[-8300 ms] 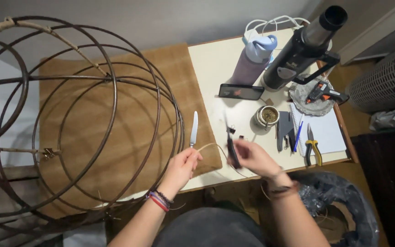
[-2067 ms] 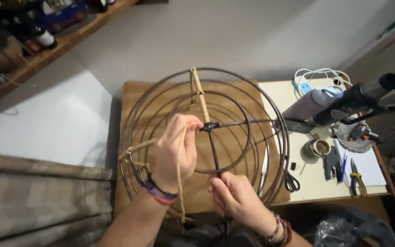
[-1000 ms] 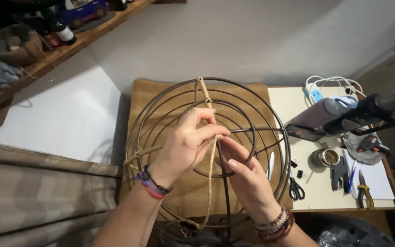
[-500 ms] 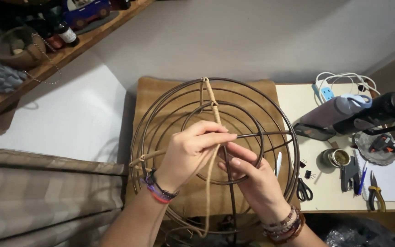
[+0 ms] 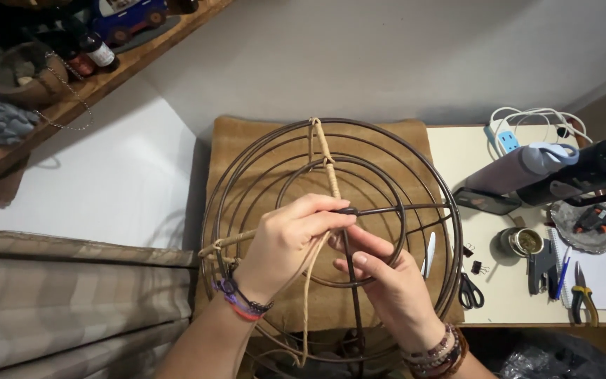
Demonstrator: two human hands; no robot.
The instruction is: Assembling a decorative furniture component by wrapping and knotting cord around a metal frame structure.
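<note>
A round frame of dark metal rings and spokes (image 5: 395, 184) stands on a brown woven mat (image 5: 261, 144). A tan rattan strand (image 5: 324, 158) is wound along the top spoke and hangs down through the frame's centre. My left hand (image 5: 285, 242) pinches this strand at the hub where the spokes meet. Just below the hub, my right hand (image 5: 380, 277) has its fingers wrapped around the lower vertical spoke. Another bit of tan wrapping (image 5: 229, 242) covers the left spoke.
On the pale table (image 5: 485, 238) to the right lie scissors (image 5: 469, 291), a white knife (image 5: 429, 254), a small tin (image 5: 524, 241), pliers (image 5: 582, 298), pens, a purple bottle (image 5: 510, 172) and a white cable (image 5: 527, 119). A wooden shelf (image 5: 71, 91) with bottles is upper left.
Since 8 seconds ago the frame has been turned to face me and both hands have moved onto its hub. Over the last second the hands barely shift.
</note>
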